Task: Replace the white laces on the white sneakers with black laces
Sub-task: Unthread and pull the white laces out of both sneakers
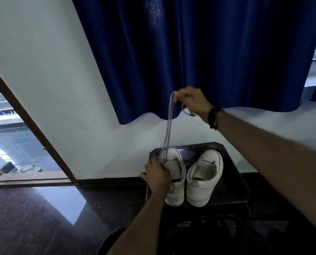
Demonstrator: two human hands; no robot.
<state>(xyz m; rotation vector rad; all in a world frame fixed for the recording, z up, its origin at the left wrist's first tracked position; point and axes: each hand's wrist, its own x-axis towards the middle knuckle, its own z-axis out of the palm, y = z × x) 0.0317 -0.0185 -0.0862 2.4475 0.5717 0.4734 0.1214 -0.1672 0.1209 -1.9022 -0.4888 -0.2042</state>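
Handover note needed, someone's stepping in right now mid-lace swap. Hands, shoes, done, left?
Left hand: grips the left sneaker, steadying it on the dark table.
Right hand: raised, pinches the white lace, pulled up taut from that shoe.
Right sneaker: beside it, no lace visible.
Done: right sneaker looks unlaced; left lace nearly out.
Left: pull the lace free, thread black laces into both. No black laces in view.

The left hand covers the left sneaker's near side. The white lace's lower end is hidden there. The surface's front is lost in shadow.
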